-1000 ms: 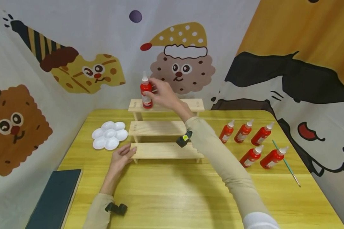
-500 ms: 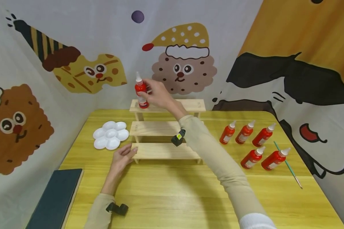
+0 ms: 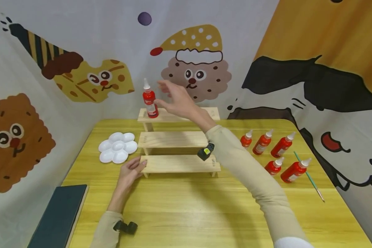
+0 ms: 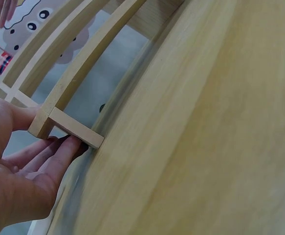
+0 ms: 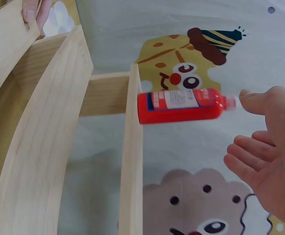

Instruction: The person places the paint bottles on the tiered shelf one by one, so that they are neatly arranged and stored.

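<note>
A red paint bottle (image 3: pixel 150 104) with a white nozzle cap stands upright at the left end of the top step of a three-tier wooden rack (image 3: pixel 173 163). Just to its right is my right hand (image 3: pixel 178 100), fingers spread and holding nothing. The right wrist view shows a gap between this hand (image 5: pixel 264 152) and the bottle (image 5: pixel 181 106). My left hand (image 3: pixel 129 174) grips the left end of the lowest step, thumb on top. In the left wrist view, the fingers of that hand (image 4: pixel 30 166) curl under the board beside the rack's leg.
Several more red bottles (image 3: pixel 261 144) stand on the right of the wooden table (image 3: pixel 186 213), near a thin green paintbrush (image 3: pixel 310 177). Left of the rack lies a white flower-shaped palette (image 3: pixel 117 147). A dark book (image 3: pixel 59 213) lies at the front left; a cartoon-printed curtain hangs behind.
My right hand slid the red bottle left along the top step, then let go and drew back to the right. The left hand kept its grip on the rack.
</note>
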Demonstrator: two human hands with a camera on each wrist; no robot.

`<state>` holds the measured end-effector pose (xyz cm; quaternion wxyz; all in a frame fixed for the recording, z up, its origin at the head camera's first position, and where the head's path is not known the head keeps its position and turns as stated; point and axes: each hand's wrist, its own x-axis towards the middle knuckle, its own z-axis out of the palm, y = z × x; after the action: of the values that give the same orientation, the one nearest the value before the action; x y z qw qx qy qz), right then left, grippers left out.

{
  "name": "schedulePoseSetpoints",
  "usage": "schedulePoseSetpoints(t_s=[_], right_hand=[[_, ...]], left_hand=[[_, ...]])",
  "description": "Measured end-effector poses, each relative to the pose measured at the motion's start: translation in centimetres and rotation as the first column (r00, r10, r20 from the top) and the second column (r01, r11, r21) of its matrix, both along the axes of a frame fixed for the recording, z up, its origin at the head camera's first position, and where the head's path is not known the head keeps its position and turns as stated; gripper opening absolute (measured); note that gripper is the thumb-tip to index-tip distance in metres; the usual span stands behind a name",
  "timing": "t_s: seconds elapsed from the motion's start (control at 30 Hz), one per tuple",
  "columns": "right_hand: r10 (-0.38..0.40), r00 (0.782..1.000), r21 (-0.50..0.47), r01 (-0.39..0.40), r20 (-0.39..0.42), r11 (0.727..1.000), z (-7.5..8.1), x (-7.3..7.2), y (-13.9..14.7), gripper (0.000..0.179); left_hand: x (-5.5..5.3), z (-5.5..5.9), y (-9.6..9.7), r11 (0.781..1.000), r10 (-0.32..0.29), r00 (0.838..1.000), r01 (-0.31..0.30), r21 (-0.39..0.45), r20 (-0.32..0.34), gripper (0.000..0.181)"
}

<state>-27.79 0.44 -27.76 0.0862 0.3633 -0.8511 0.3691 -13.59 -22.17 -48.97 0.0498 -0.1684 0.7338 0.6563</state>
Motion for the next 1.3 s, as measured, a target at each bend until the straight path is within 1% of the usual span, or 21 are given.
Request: schedulePoseSetpoints(t_s=[0.2,0.33,0.5,0.73,0.87,0.97,1.07,1.13,1.3], right_hand=[[-0.023,1.000,-0.006,0.023,-0.001,1.000,0.7,1.1,3.0,0.060],[-0.046,0.998,-0.017,0.045,-0.035,0.999,1.2,2.2,5.3,0.059],[-0.076,0.994,-0.002,0.076,-0.076,0.997,1.8,3.3,8.0,0.059],[-0.122,0.989,0.006,0.123,-0.078,0.992,2.5,4.9,11.6,0.059],[-0.163,0.985,0.003,0.163,-0.065,0.987,2.4,5.7,13.5,0.058],[-0.203,0.978,0.009,0.204,-0.056,0.979,2.0,6.3,15.1,0.059],[-0.228,0.971,0.026,0.230,-0.071,0.973,1.6,6.8,16.4,0.060],[-0.240,0.966,0.025,0.244,-0.099,0.970,1.2,7.2,17.4,0.059],[-0.293,0.945,-0.006,0.295,-0.144,0.956,0.2,8.3,19.8,0.055]], left_hand=[[0.1,-0.3,0.3,0.999,0.031,1.000,-0.031,0.035,0.000,0.060],[0.2,-0.3,0.4,0.998,0.052,0.999,-0.052,0.045,-0.002,0.059],[0.2,-0.3,0.4,0.998,0.054,0.999,-0.054,0.043,-0.008,0.059],[0.2,0.0,0.2,0.997,0.055,0.998,-0.055,0.048,0.003,0.062],[0.2,0.3,0.3,0.997,0.063,0.998,-0.063,0.051,0.007,0.062],[0.2,0.4,0.5,0.996,0.062,0.998,-0.063,0.056,0.008,0.062],[0.2,0.3,0.5,0.997,0.058,0.998,-0.058,0.051,0.016,0.062],[0.2,0.2,0.5,0.997,0.055,0.998,-0.055,0.046,0.018,0.061],[0.2,0.1,0.6,0.998,0.047,0.999,-0.048,0.051,0.015,0.061]])
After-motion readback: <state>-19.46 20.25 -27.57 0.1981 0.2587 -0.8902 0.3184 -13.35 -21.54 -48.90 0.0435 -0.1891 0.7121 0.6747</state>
